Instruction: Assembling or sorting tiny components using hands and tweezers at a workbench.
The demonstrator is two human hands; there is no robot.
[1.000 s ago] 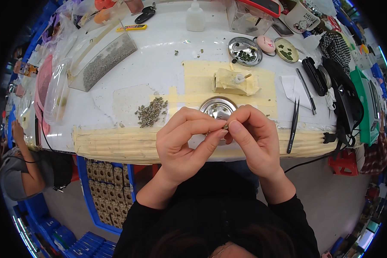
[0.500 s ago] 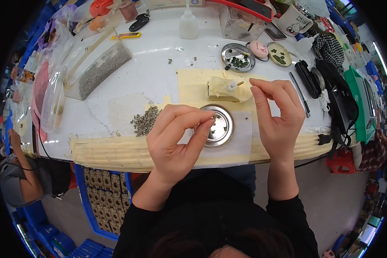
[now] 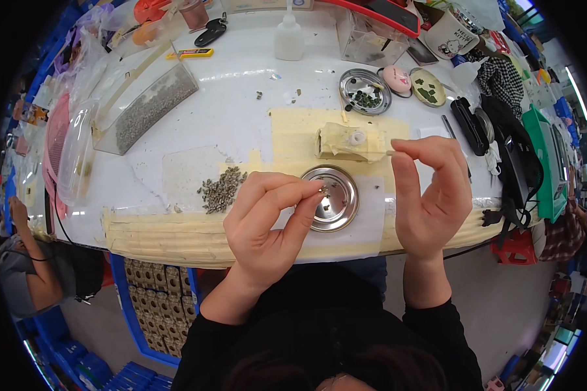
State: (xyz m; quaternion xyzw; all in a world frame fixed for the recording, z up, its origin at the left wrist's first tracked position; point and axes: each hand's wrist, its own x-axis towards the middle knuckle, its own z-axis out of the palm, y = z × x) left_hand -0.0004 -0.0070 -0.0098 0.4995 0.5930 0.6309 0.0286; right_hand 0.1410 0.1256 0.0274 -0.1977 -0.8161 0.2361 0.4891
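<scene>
My left hand (image 3: 267, 221) pinches a tiny metallic-looking piece (image 3: 321, 189) between thumb and forefinger, above the left rim of a round silver metal dish (image 3: 349, 212). A few small pieces lie in that dish. My right hand (image 3: 435, 195) has thumb and forefinger closed on the end of a thin stick (image 3: 391, 152), its other end pointing left. Just beyond the stick sits a block wrapped in cream tape (image 3: 332, 140), with a whitish translucent nozzle (image 3: 357, 137) standing up from it. A heap of small grey pieces (image 3: 222, 190) lies left of my left hand.
Farther back are a silver dish of dark green bits (image 3: 385, 104), a pink round object (image 3: 396, 79), a white squeeze bottle (image 3: 289, 40) and a clear tray of grey grains (image 3: 153, 111). A black pouch (image 3: 468, 124) and green bin (image 3: 549, 163) stand right. Another person's arm (image 3: 36, 254) shows far left.
My right hand has moved toward me, and the stick has come away from the nozzle with it. My left hand keeps its pinch over the dish. The whole view has shifted slightly.
</scene>
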